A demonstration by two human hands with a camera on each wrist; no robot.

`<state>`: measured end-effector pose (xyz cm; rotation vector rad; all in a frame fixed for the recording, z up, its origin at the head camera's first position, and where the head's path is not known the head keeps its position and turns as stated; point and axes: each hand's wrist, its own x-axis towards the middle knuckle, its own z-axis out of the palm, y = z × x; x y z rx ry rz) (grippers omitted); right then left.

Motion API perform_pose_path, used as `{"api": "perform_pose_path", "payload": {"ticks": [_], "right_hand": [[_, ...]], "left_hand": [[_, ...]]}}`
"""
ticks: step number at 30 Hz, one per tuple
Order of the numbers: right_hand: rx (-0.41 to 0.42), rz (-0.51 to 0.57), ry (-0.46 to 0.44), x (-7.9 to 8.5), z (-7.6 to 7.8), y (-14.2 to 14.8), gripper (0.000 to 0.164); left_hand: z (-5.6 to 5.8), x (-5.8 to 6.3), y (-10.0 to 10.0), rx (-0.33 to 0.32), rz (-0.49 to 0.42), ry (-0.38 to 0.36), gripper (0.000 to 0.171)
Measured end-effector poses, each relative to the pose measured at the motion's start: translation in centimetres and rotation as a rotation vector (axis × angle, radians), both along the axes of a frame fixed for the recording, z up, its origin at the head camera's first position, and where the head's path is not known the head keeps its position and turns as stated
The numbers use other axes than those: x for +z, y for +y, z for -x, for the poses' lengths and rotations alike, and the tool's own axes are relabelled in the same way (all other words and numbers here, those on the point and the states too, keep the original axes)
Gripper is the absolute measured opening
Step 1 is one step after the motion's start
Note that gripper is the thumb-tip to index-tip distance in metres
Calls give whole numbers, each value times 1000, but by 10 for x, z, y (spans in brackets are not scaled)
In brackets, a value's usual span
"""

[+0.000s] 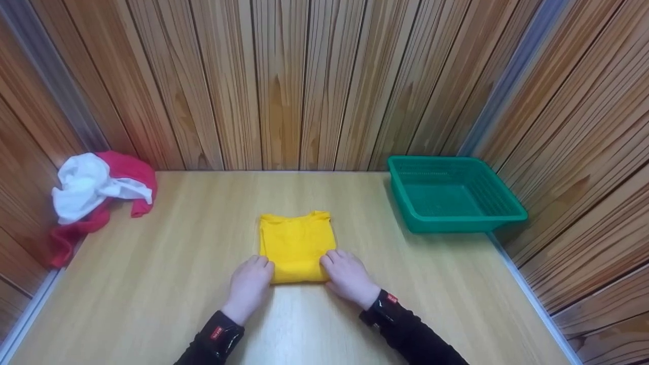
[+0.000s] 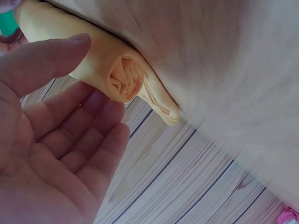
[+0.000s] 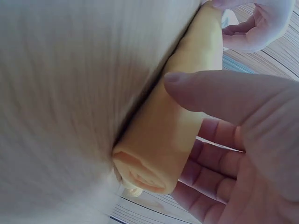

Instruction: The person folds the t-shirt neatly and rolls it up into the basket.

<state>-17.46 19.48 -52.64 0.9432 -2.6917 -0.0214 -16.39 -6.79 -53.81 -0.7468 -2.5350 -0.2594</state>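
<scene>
A folded yellow cloth (image 1: pixel 298 235) lies mid-table, its near edge rolled into a thick tube and its far part flat. In the left wrist view, the end of the yellow cloth (image 2: pixel 126 79) shows a spiral of layers. My left hand (image 1: pixel 252 284) grips the left end of the roll, thumb on one side and fingers on the other. At the right end, my right hand (image 1: pixel 351 279) holds the roll the same way. The right wrist view shows that thumb lying along the yellow cloth (image 3: pixel 163 135), with the fingers curled behind.
An unfilled green plastic basket (image 1: pixel 459 219) stands at the back right. Crumpled white cloth (image 1: pixel 83 185) and red cloth (image 1: pixel 134 172) are heaped in the back left corner. Wood-panelled walls (image 1: pixel 284 86) enclose the back and sides of the light wooden table (image 1: pixel 167 263).
</scene>
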Motion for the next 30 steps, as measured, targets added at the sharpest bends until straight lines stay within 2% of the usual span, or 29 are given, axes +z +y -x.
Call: {"api": "perform_pose_path", "payload": {"ticks": [7, 12, 19, 25, 30], "right_hand": [[5, -27, -38, 0, 7, -1, 46], [20, -38, -13, -2, 11, -2, 44], [33, -12, -41, -5, 9, -1, 38], [82, 39, -78, -2, 3, 5, 35], [103, 78, -181, 5, 4, 12, 26]], "left_hand": [[2, 0, 4, 29, 29, -46, 25], [4, -1, 7, 47, 35, -53, 24], [3, -3, 8, 38, 42, -75, 28], [0, -1, 4, -2, -39, -95, 27], [-3, 2, -3, -44, -134, -151, 25]]}}
